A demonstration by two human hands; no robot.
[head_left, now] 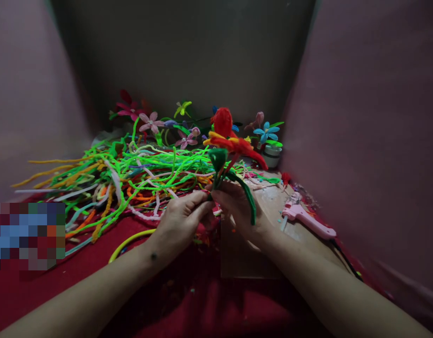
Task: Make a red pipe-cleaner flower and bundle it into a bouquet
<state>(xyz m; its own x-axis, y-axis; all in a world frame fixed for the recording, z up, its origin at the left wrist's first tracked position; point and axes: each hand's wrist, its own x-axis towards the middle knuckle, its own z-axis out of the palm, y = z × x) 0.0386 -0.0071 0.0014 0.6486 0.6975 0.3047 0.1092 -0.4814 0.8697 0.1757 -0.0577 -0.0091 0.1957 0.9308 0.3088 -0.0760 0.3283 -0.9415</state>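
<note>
fuzzy red-orange flower (234, 143), dark-green leaves (250, 199)

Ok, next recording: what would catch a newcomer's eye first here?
Probably the bright red and orange flower with green leaves, its stem pinched between the left hand and the right hand near the middle of the view. Next would be the tangled pile of fuzzy stems, mostly vivid green, spreading behind and to the left of the hands, then the pink glue gun lying to their right.
</note>
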